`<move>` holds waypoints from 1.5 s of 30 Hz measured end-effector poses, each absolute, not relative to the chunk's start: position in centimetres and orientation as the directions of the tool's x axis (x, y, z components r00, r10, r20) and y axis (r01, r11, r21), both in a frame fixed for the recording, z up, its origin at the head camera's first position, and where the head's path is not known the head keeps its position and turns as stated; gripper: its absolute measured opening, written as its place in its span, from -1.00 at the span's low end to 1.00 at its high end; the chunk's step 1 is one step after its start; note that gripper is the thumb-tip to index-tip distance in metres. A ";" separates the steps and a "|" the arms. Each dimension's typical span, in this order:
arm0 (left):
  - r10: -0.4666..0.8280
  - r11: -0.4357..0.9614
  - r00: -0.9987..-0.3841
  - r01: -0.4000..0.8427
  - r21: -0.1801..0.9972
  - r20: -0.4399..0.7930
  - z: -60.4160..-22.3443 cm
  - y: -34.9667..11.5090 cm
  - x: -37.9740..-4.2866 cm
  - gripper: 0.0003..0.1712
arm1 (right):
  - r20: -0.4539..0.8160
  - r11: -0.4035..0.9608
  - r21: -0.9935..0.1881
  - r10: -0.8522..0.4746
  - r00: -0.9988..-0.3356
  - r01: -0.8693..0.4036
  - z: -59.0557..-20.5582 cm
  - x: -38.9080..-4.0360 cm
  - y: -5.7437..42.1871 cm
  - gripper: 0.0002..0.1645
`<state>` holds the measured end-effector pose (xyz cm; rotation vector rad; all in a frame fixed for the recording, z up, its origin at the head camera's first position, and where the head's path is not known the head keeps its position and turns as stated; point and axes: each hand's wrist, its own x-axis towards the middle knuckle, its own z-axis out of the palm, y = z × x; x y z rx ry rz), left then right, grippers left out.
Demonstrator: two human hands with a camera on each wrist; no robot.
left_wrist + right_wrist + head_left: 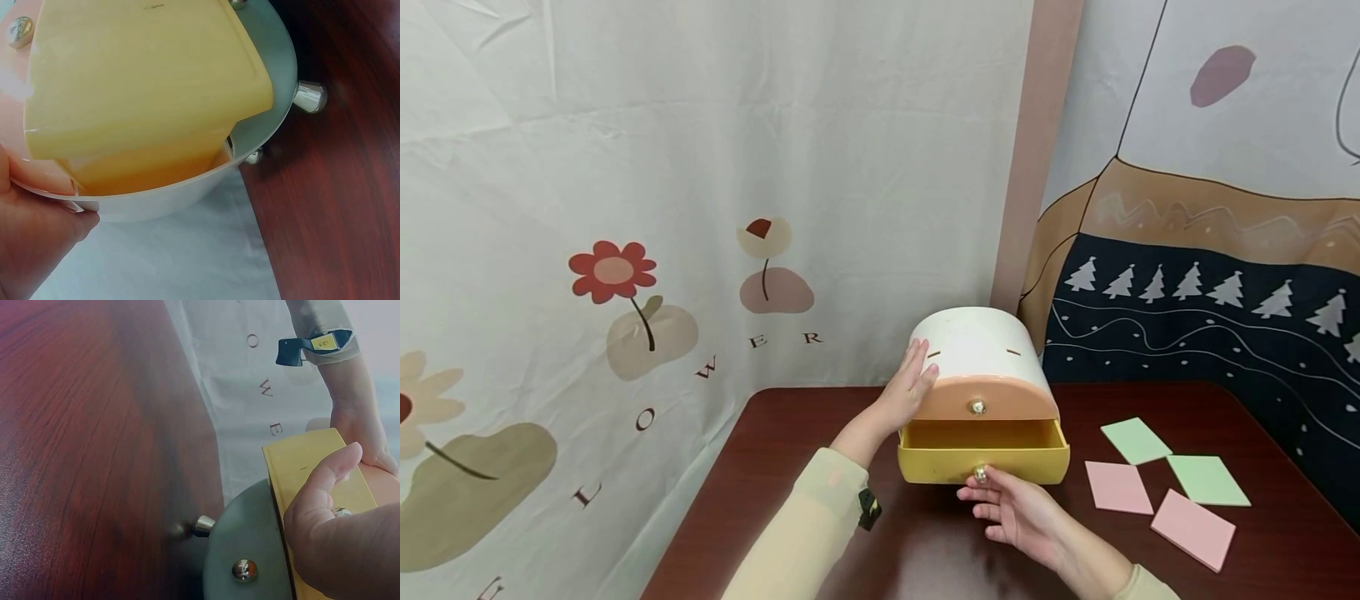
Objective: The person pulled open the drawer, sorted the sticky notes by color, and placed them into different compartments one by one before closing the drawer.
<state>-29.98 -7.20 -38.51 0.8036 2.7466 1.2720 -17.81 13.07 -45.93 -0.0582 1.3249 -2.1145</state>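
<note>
A small rounded chest with a white top (973, 333) stands on the table, a peach upper drawer (951, 400) closed at its front. Below it, the yellow drawer (932, 465) is pulled partway out, its visible inside bare. My left hand (906, 398) rests with extended fingers against the chest's left side, beside the peach front. My right hand (1026, 512) is at the yellow drawer's metal knob (981, 474), pinching it between thumb and index finger while the other fingers hang loosely. In the right wrist view, the knob (342, 512) is partly covered by the hand.
Two green paper squares (1137, 440) and two pink ones (1193, 529) lie to the right of the chest. Metal feet (310, 97) show on its grey-green underside. A printed curtain (850, 167) hangs behind the dark red table (797, 433).
</note>
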 end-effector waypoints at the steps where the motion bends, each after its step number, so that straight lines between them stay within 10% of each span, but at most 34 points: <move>1: 0.454 0.537 -0.868 0.446 0.716 0.200 -38.5 -7.2 -30.0 -0.24 | -0.284 -0.292 -0.822 -0.533 -0.797 0.488 -45.9 -17.8 13.1 -0.61; 45: 0.456 0.545 -0.870 0.441 0.713 0.189 -38.4 -7.2 -29.9 -0.24 | -0.249 -0.273 -0.810 -0.640 -0.727 0.519 -46.0 -15.6 13.9 -0.63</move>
